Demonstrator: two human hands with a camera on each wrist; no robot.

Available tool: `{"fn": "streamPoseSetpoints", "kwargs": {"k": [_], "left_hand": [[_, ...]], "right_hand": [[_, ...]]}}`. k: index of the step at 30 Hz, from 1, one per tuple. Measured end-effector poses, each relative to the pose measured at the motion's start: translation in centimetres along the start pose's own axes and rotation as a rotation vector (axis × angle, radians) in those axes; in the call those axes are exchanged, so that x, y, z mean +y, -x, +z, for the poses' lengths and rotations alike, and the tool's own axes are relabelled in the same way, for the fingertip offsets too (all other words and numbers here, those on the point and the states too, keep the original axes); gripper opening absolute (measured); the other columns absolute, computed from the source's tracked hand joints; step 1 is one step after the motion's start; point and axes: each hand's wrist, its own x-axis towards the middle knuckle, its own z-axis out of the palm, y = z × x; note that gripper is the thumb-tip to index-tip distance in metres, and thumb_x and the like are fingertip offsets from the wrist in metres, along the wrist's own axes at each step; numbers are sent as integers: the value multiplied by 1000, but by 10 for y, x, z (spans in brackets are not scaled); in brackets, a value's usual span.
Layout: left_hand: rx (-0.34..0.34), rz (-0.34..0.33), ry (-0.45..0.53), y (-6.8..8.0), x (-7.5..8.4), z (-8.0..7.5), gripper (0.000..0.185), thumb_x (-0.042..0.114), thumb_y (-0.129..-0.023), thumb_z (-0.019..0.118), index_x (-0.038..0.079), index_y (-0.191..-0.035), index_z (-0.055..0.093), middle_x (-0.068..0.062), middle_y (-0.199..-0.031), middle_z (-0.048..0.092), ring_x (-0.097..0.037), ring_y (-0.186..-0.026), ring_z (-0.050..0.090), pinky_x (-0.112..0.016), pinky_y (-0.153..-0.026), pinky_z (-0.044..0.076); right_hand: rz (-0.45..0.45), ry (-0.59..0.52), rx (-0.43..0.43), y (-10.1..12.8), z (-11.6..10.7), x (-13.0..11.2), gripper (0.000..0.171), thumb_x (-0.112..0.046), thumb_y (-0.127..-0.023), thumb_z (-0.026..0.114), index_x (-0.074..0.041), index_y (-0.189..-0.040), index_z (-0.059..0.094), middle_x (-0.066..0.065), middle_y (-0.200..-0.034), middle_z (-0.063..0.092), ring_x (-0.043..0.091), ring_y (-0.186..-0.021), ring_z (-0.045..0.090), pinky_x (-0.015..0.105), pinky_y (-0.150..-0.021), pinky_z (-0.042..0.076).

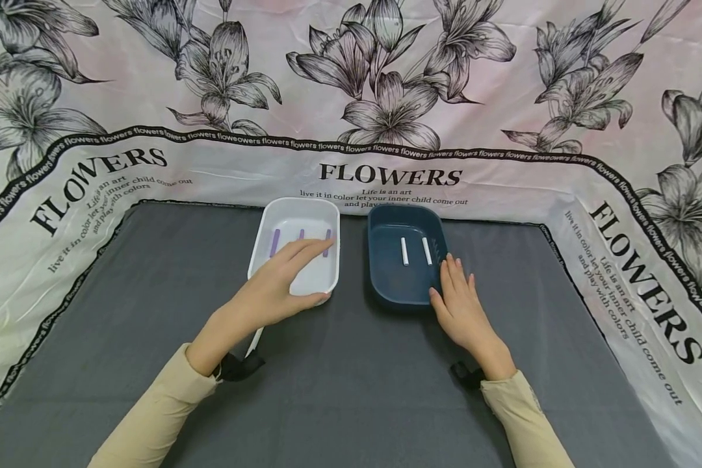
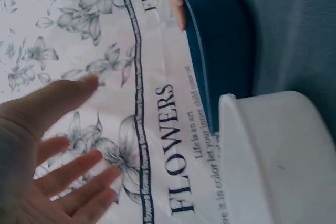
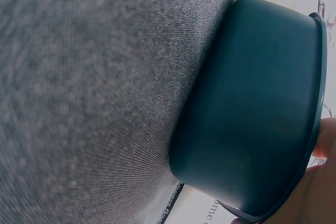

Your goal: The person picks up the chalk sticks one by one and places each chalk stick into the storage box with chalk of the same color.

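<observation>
My left hand (image 1: 275, 286) hovers over the white plastic container (image 1: 257, 250), its thumb near the front right corner and its fingers spread across the opening. Nothing sits between thumb and fingers; the left wrist view shows the same hand (image 2: 63, 161) with a wide gap. Three purple chalk-like sticks (image 1: 275, 242) lie in that container, partly covered by the fingers. At the right side of the dark blue container (image 1: 394, 296), my right hand (image 1: 462, 312) rests its straight fingers along the rim. Two white chalk-like sticks (image 1: 405, 251) lie inside the blue container.
Both containers stand side by side on a grey cloth (image 1: 351, 390), a narrow gap between them. A white cloth printed with flowers (image 1: 386, 104) borders the grey area at the back and sides. Black bands (image 1: 240, 367) are at both wrists.
</observation>
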Motion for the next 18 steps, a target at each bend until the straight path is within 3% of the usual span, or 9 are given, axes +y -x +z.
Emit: {"fn": "streamPoseSetpoints", "kwargs": {"k": [6,11,18], "left_hand": [[-34,12,45,32,-6,-10,74,17,-78,86,7,-143,51,-7,-141,51,-23,-130,49,-40,-104,44],[-81,23,72,59,-14,-15,65,15,-77,87,5,-134,59,-4,-134,57,-21,-122,55,-33,-98,48],[-257,-53,100,92,-20,-19,57,17,-79,85,10,-131,62,-1,-128,61,-16,-115,59,-34,-93,52]], "right_hand": [[4,1,-3,0,0,1,66,-31,-108,36,10,-154,13,21,-164,2,33,-151,-4,63,-117,4],[1,2,7,0,1,2,66,-30,-108,37,10,-154,13,21,-164,3,38,-151,0,62,-117,3],[-7,1,16,-1,1,2,66,-31,-108,36,10,-154,14,22,-164,4,38,-151,1,62,-117,3]]}}
